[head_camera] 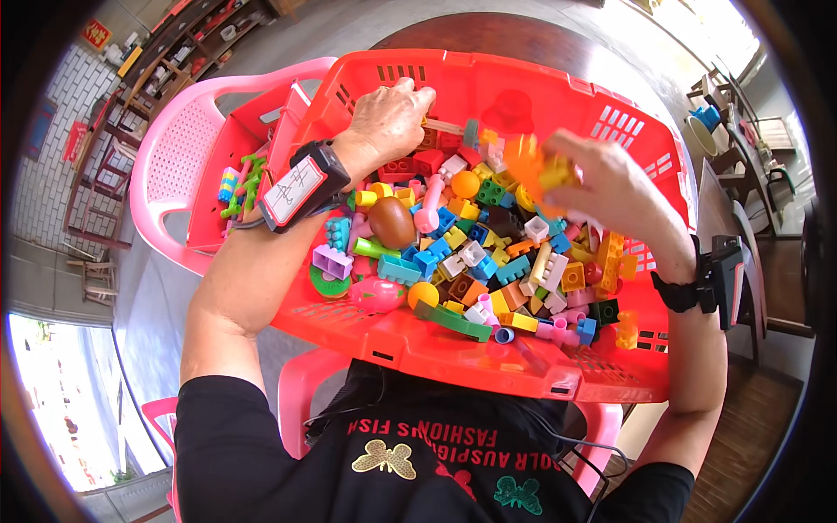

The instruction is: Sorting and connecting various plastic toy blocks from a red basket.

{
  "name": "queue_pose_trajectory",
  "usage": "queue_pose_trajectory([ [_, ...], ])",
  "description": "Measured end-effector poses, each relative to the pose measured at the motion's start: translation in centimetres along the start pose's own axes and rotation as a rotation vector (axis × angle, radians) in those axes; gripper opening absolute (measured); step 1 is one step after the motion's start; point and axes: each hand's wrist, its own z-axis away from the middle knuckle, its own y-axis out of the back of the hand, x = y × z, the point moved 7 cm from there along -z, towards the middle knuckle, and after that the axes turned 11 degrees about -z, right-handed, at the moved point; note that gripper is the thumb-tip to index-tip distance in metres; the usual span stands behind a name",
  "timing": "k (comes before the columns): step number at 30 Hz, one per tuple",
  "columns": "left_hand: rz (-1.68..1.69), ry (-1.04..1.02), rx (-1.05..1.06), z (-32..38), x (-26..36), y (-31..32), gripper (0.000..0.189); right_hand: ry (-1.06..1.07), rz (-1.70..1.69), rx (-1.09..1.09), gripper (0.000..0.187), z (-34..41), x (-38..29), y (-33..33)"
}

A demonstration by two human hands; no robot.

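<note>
A large red plastic basket point(523, 72) full of mixed toy building blocks lies in front of me. My left hand point(392, 118) is at its far left part, fingers bent downward among the blocks; what they touch is hidden. My right hand point(588, 170), blurred, holds orange and yellow toy pieces point(533, 170) above the pile. Between and below the hands lie a brown toy egg point(392, 222), an orange ball point(465, 184), a pink dumbbell-shaped piece point(429, 204), a pink toy fruit point(377, 294), a toy kiwi slice point(329, 281) and a green curved piece point(451, 320).
Left of the basket, a smaller red bin point(209, 196) with green and pink connector pieces stands on a pink plastic chair point(173, 137). A round brown table point(484, 33) is beyond the basket. Wooden shelves and stools stand at the left, more furniture at the right.
</note>
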Motion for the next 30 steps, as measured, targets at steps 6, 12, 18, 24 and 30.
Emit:
queue_pose_trajectory([
  [6,0.125,-0.092,0.061,-0.2,1.1,0.8,0.027,0.0,0.054,-0.447,0.036,1.0,0.3,-5.7],
  [12,0.646,-0.256,-0.006,-0.3,3.5,0.9,0.039,0.104,0.131,-0.089,0.037,0.0,1.3,-3.5],
  [18,1.802,-0.12,-0.528,1.2,6.0,0.7,0.033,-0.198,0.334,-0.057,0.05,-0.9,4.9,-4.6],
  [24,1.879,-0.175,-0.616,1.6,6.3,0.7,0.035,-0.009,0.391,-0.067,0.046,-0.8,5.7,-6.3],
  [30,1.865,-0.058,-0.492,1.3,5.7,0.5,0.022,-0.121,0.341,-0.084,0.044,-0.9,6.3,-6.2],
])
